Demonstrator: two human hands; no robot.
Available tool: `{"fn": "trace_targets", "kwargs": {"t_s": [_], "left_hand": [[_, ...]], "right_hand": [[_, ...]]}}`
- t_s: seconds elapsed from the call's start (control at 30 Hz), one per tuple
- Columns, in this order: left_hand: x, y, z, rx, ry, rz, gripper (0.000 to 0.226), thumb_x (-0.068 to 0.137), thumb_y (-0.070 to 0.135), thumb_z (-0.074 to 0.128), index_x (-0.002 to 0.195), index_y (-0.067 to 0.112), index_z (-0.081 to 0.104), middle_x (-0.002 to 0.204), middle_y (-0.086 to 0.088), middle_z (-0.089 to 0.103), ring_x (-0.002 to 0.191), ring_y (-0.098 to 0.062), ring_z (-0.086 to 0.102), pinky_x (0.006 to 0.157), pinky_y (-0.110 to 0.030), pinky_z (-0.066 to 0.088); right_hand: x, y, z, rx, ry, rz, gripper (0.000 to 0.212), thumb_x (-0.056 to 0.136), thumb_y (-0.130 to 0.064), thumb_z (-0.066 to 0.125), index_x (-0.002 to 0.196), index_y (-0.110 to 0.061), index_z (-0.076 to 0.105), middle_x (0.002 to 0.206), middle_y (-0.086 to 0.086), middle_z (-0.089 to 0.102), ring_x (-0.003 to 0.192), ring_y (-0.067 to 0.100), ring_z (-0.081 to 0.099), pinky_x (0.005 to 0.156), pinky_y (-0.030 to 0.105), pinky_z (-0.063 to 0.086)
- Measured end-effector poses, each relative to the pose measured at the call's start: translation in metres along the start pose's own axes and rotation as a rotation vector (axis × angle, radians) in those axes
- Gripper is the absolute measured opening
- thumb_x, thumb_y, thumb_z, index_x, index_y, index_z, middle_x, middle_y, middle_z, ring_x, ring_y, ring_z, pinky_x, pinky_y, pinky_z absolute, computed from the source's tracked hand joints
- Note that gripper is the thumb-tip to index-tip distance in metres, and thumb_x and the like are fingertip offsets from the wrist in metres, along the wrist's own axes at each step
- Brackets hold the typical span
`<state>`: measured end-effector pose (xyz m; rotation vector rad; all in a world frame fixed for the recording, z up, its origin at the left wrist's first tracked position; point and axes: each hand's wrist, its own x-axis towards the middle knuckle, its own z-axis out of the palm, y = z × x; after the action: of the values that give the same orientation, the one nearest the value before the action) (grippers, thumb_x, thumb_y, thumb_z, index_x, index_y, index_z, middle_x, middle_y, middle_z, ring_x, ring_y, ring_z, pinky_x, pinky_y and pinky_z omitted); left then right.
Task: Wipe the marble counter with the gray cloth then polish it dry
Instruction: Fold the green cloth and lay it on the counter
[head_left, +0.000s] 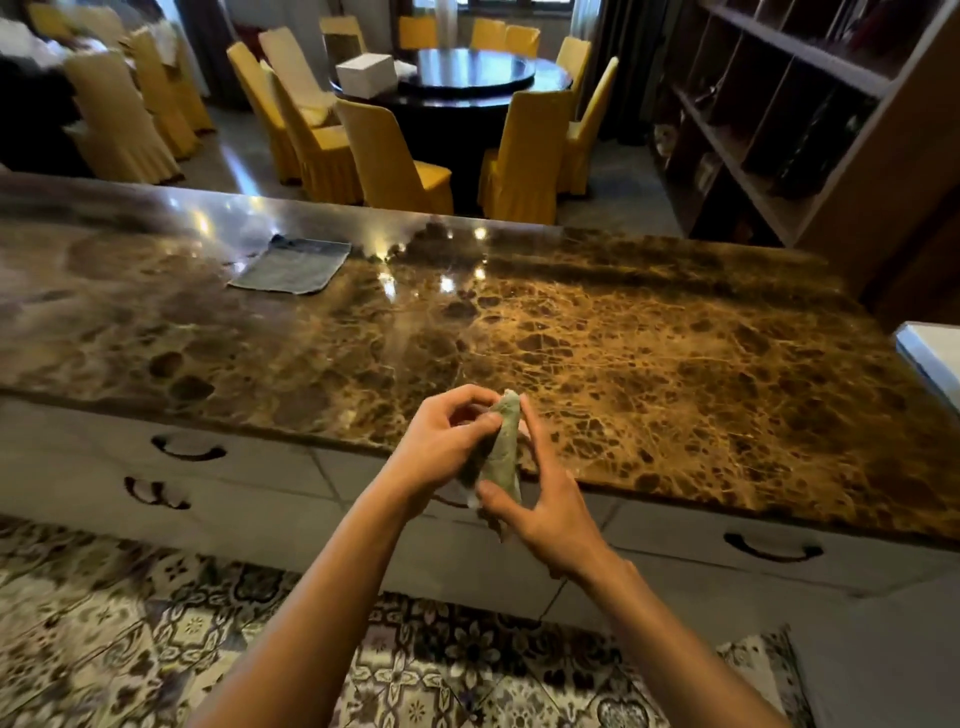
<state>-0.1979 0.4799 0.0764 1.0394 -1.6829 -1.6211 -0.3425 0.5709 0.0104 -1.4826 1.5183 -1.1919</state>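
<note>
**Marble counter, with a rolled cloth held at its near edge**

The marble counter is a long, glossy slab, dark brown with fine gold veining that looks brightest on the right. Ceiling lights reflect as small white spots toward its far edge.

You hold a gray-green cloth over the near edge of the counter, rolled into a narrow upright tube. Your left hand pinches its upper part with curled fingers. Your right hand grips it from the right, with the thumb pressed on the lower end and the fingers running up behind the roll.

A second cloth, blue-gray, lies flat as a rough rectangle on the far left of the counter, well apart from your hands.

Pale drawer fronts with dark curved handles sit below the slab, above a floor of ornately patterned tiles. Beyond the counter, yellow fabric-covered chairs ring a round dark table, and wooden shelving stands at the far right.
</note>
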Motion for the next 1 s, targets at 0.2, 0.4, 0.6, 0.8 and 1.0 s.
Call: {"fn": "trace_targets", "kwargs": {"t_s": [0.2, 0.4, 0.6, 0.8, 1.0], "left_hand": [[-0.038, 0.017, -0.08, -0.042, 0.046, 0.085, 0.017, 0.101, 0.009, 0.056, 0.105, 0.017, 0.07, 0.091, 0.005, 0.073, 0.088, -0.008, 0.07, 0.071, -0.018, 0.053], [-0.054, 0.003, -0.158, -0.088, 0.313, 0.065, 0.015, 0.101, 0.009, 0.056, 0.107, 0.013, 0.069, 0.093, -0.001, 0.072, 0.083, -0.007, 0.069, 0.066, -0.019, 0.052], [-0.043, -0.02, -0.226, -0.147, 0.423, -0.007, 0.018, 0.098, 0.022, 0.065, 0.115, 0.02, 0.07, 0.107, -0.004, 0.076, 0.1, -0.015, 0.073, 0.077, -0.026, 0.056], [-0.001, -0.038, -0.288, -0.153, 0.598, -0.034, 0.014, 0.098, 0.012, 0.065, 0.111, 0.016, 0.068, 0.093, -0.006, 0.078, 0.087, -0.016, 0.073, 0.072, -0.029, 0.059], [0.075, -0.054, -0.36, -0.065, 0.667, -0.135, 0.016, 0.098, 0.01, 0.065, 0.111, 0.019, 0.066, 0.092, -0.012, 0.076, 0.082, -0.016, 0.072, 0.067, -0.027, 0.059]], "right_hand": [[0.04, -0.034, 0.043, 0.366, -0.016, 0.106, 0.061, 0.083, -0.068, 0.07, 0.135, -0.037, 0.064, 0.139, -0.003, 0.066, 0.131, 0.017, 0.06, 0.106, 0.042, 0.051], [0.075, -0.068, 0.085, 0.457, -0.091, 0.157, 0.027, 0.088, -0.025, 0.076, 0.112, -0.014, 0.076, 0.104, 0.008, 0.079, 0.093, 0.019, 0.073, 0.071, 0.025, 0.058], [0.132, -0.08, 0.132, 0.435, -0.149, 0.168, 0.027, 0.084, -0.023, 0.082, 0.109, -0.013, 0.078, 0.104, 0.015, 0.078, 0.096, 0.028, 0.074, 0.085, 0.042, 0.061], [0.215, -0.077, 0.173, 0.437, -0.388, 0.209, 0.043, 0.089, -0.007, 0.075, 0.131, -0.014, 0.067, 0.106, 0.003, 0.076, 0.09, 0.01, 0.072, 0.069, 0.022, 0.057], [0.305, -0.065, 0.212, 0.357, -0.348, 0.24, 0.056, 0.085, 0.006, 0.077, 0.132, -0.02, 0.061, 0.108, 0.007, 0.077, 0.102, 0.015, 0.075, 0.086, 0.028, 0.06]]}}
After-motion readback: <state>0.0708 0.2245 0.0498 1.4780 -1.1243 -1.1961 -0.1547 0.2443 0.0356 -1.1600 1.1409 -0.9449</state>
